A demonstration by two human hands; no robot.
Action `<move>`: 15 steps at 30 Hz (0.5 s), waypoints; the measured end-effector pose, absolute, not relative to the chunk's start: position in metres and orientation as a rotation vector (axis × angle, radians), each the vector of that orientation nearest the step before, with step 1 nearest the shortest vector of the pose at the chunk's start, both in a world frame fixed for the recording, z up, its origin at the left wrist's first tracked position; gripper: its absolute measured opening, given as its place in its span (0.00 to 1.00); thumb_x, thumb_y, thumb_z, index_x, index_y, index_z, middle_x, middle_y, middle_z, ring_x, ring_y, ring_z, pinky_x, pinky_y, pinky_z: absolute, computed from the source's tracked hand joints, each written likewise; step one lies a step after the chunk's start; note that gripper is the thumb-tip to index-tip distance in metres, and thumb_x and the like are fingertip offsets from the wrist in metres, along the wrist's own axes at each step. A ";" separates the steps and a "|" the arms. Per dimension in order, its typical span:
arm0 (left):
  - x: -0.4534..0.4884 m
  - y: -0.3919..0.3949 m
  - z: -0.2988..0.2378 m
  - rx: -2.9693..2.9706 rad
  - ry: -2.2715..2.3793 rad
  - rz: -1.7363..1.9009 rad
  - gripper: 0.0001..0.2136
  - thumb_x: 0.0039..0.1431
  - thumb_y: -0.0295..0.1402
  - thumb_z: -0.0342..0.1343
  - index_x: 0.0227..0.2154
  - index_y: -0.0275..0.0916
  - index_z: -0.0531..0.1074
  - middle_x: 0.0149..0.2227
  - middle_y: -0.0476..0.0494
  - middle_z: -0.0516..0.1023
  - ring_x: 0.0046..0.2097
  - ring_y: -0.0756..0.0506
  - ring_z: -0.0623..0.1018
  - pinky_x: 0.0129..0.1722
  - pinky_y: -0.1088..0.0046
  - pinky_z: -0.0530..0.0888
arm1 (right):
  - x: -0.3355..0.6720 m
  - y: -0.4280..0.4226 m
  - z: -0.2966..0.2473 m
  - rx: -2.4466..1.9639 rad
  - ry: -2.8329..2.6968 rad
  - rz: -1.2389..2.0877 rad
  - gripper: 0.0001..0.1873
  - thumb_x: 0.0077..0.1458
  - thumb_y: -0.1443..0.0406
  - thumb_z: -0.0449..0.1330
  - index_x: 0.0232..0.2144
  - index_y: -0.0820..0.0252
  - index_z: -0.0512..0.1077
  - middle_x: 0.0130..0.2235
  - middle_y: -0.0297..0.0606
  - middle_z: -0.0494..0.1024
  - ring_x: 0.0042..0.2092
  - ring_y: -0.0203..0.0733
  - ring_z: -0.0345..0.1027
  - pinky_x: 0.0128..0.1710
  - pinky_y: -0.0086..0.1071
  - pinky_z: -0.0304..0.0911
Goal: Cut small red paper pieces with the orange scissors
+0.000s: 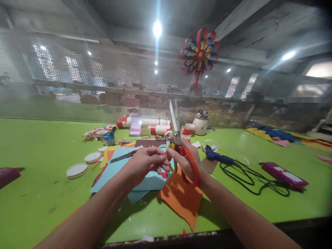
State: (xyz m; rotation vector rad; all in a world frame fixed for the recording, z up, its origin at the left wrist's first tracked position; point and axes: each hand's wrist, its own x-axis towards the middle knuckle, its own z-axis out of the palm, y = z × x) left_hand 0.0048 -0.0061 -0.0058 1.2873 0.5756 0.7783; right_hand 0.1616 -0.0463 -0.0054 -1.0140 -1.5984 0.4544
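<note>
My right hand [187,159] grips red-handled scissors [178,138], their blades pointing straight up and nearly together. Close beside it, my left hand [145,162] has its fingers curled and pinched around a small red scrap of paper [164,175], touching the right hand's fingers. Both hands hover over a light blue paper sheet [114,171] and an orange sheet [181,199] lying on the green table [38,193].
White lids [77,169] lie at left. A blue glue gun [217,157] with a black cord [249,178] and a pink case [284,174] lie at right. Rolls, cups and a white jar [200,123] stand behind. A paper pinwheel [199,53] hangs on the mesh wall.
</note>
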 end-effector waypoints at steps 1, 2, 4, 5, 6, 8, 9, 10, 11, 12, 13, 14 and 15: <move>0.003 -0.005 -0.004 1.275 0.576 0.780 0.08 0.47 0.31 0.63 0.26 0.33 0.71 0.25 0.43 0.78 0.26 0.48 0.77 0.22 0.76 0.67 | 0.163 -0.047 -0.002 -1.024 -1.620 0.483 0.08 0.56 0.63 0.56 0.39 0.59 0.67 0.28 0.31 0.70 0.29 0.36 0.67 0.31 0.32 0.64; 0.001 -0.005 -0.003 1.268 0.577 0.784 0.07 0.47 0.31 0.62 0.26 0.33 0.71 0.25 0.43 0.78 0.26 0.48 0.77 0.22 0.77 0.66 | 0.166 -0.049 0.002 -1.034 -1.644 0.514 0.07 0.57 0.62 0.55 0.38 0.60 0.67 0.27 0.32 0.71 0.29 0.37 0.68 0.31 0.33 0.65; -0.002 -0.004 -0.001 1.269 0.580 0.796 0.07 0.47 0.30 0.62 0.26 0.33 0.70 0.26 0.43 0.78 0.26 0.48 0.78 0.22 0.77 0.66 | 0.171 -0.051 0.011 -1.060 -1.707 0.575 0.08 0.58 0.61 0.54 0.34 0.60 0.67 0.25 0.32 0.71 0.27 0.38 0.69 0.29 0.33 0.66; -0.003 -0.003 0.000 1.275 0.584 0.804 0.07 0.48 0.30 0.62 0.25 0.33 0.70 0.26 0.43 0.78 0.26 0.48 0.78 0.22 0.77 0.66 | 0.173 -0.051 0.015 -1.074 -1.742 0.600 0.08 0.58 0.61 0.54 0.32 0.60 0.67 0.24 0.32 0.71 0.26 0.38 0.69 0.28 0.33 0.66; -0.004 -0.003 0.001 1.285 0.591 0.811 0.07 0.48 0.31 0.62 0.25 0.33 0.70 0.26 0.43 0.78 0.27 0.48 0.78 0.22 0.77 0.66 | 0.174 -0.052 0.019 -1.089 -1.777 0.620 0.09 0.58 0.60 0.54 0.30 0.60 0.67 0.23 0.32 0.71 0.25 0.38 0.68 0.26 0.32 0.65; -0.005 -0.003 0.000 1.314 0.605 0.813 0.07 0.47 0.31 0.62 0.25 0.33 0.70 0.25 0.43 0.79 0.27 0.47 0.78 0.23 0.76 0.67 | 0.175 -0.050 0.024 -1.115 -1.836 0.638 0.09 0.56 0.60 0.57 0.28 0.60 0.66 0.23 0.31 0.70 0.23 0.37 0.67 0.24 0.31 0.63; -0.004 -0.002 -0.001 1.332 0.612 0.810 0.07 0.47 0.32 0.62 0.26 0.34 0.70 0.25 0.43 0.78 0.27 0.47 0.78 0.23 0.75 0.67 | 0.175 -0.049 0.025 -1.124 -1.854 0.635 0.09 0.55 0.61 0.58 0.27 0.60 0.66 0.23 0.31 0.70 0.23 0.36 0.66 0.24 0.31 0.62; -0.004 -0.002 -0.002 1.348 0.620 0.805 0.08 0.47 0.32 0.62 0.26 0.34 0.71 0.25 0.43 0.78 0.26 0.47 0.78 0.23 0.74 0.68 | 0.174 -0.047 0.025 -1.130 -1.865 0.626 0.09 0.54 0.61 0.59 0.27 0.60 0.66 0.23 0.30 0.69 0.23 0.35 0.65 0.23 0.30 0.61; -0.004 -0.002 -0.003 1.361 0.623 0.794 0.08 0.47 0.32 0.62 0.26 0.33 0.71 0.24 0.43 0.78 0.26 0.46 0.78 0.23 0.74 0.68 | 0.172 -0.045 0.025 -1.133 -1.870 0.614 0.09 0.53 0.61 0.60 0.26 0.60 0.66 0.23 0.30 0.68 0.23 0.35 0.64 0.23 0.30 0.60; -0.003 -0.001 -0.005 1.367 0.616 0.775 0.08 0.47 0.32 0.62 0.27 0.33 0.71 0.25 0.43 0.78 0.26 0.47 0.78 0.24 0.74 0.68 | 0.171 -0.043 0.023 -1.131 -1.870 0.600 0.08 0.52 0.62 0.60 0.26 0.60 0.66 0.22 0.29 0.67 0.23 0.34 0.62 0.24 0.29 0.59; -0.003 -0.001 -0.006 1.366 0.602 0.753 0.08 0.47 0.32 0.62 0.26 0.33 0.71 0.25 0.43 0.78 0.26 0.47 0.78 0.24 0.74 0.69 | 0.170 -0.041 0.021 -1.126 -1.868 0.591 0.08 0.51 0.63 0.61 0.26 0.60 0.66 0.22 0.29 0.67 0.23 0.34 0.61 0.24 0.29 0.58; -0.004 0.000 -0.008 1.359 0.586 0.726 0.07 0.47 0.31 0.62 0.26 0.33 0.71 0.25 0.43 0.78 0.25 0.47 0.78 0.24 0.74 0.68 | 0.168 -0.040 0.019 -1.118 -1.865 0.589 0.07 0.51 0.64 0.61 0.26 0.60 0.66 0.22 0.28 0.67 0.23 0.34 0.60 0.24 0.29 0.58; -0.004 0.001 -0.009 1.348 0.571 0.698 0.07 0.47 0.31 0.62 0.26 0.33 0.71 0.25 0.43 0.78 0.25 0.47 0.78 0.23 0.75 0.68 | 0.167 -0.040 0.017 -1.109 -1.861 0.596 0.06 0.51 0.64 0.60 0.27 0.60 0.66 0.22 0.28 0.66 0.24 0.34 0.60 0.24 0.29 0.58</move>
